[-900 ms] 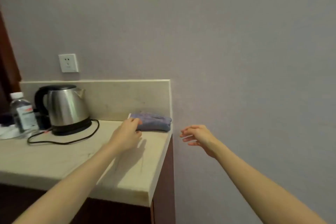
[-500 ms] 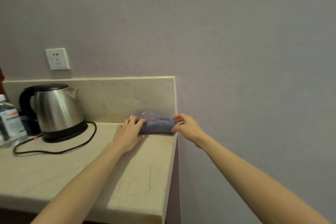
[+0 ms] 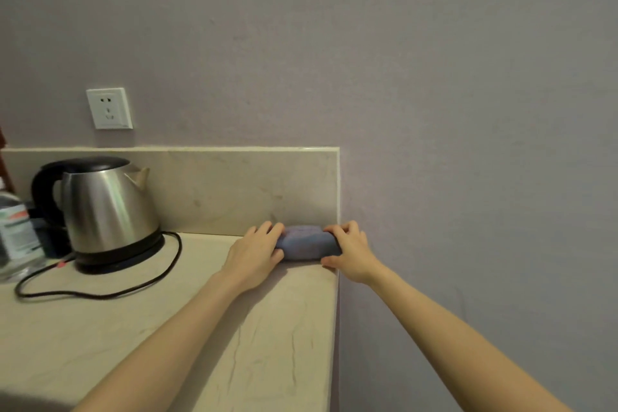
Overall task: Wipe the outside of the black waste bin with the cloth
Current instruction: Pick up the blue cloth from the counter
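Two hands meet on one folded cloth (image 3: 307, 242) in the head view, at the far right corner of a pale marble counter (image 3: 140, 334). The cloth is blue-grey, bundled into a thick pad, and lies on the counter top against the low marble backsplash (image 3: 214, 187), right at the counter's right edge. The left hand (image 3: 254, 252) curls round the cloth's left end, fingers over the top and thumb at the near side, so it is grasping the cloth. The right hand (image 3: 349, 252) does the same at the right end, fingers hooked over the top, thumb pressed low at the front edge, wrist hanging past the side of the counter; it too is closed on the cloth. Both forearms are bare and reach in from the bottom of the frame.

As for vessels, a steel electric kettle (image 3: 107, 207) with a black lid and handle stands on its black base at the left, lid shut, so what is inside cannot be told. Its black cord (image 3: 143, 281) loops loosely across the counter. At the far left edge a clear plastic bottle (image 3: 15, 234) with a printed label is half cut off; its contents are not readable. A white wall socket (image 3: 109, 108) sits above the backsplash on the grey wall (image 3: 434, 110)
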